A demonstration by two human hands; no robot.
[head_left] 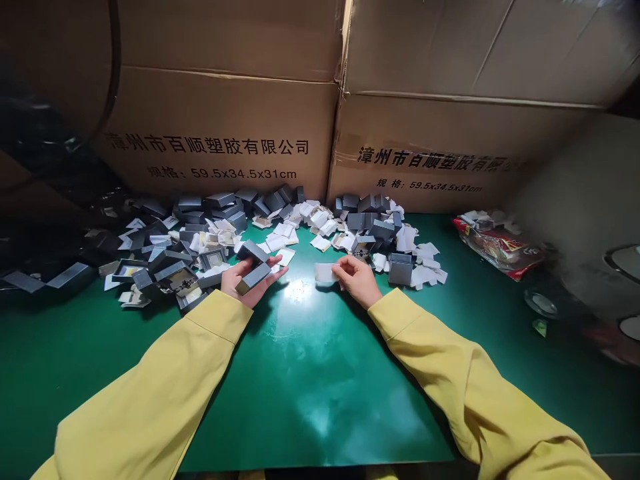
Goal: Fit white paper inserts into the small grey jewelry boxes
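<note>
In my left hand rests a small dark grey box, its two parts spread in a V across my palm and fingers. My right hand pinches a small white card by its right end, low over the green table. Left of my left hand lies a heap of dark grey boxes, some open, mixed with white slips. Past both hands, more white folded pieces are scattered. To the right of my right hand stands a grey box among further white pieces.
Two large cardboard cartons with printed lettering wall off the back of the table. A red and clear plastic bag lies at the right. Beyond it sit round glass-like items and a small green scrap. Dark plastic fills the left edge.
</note>
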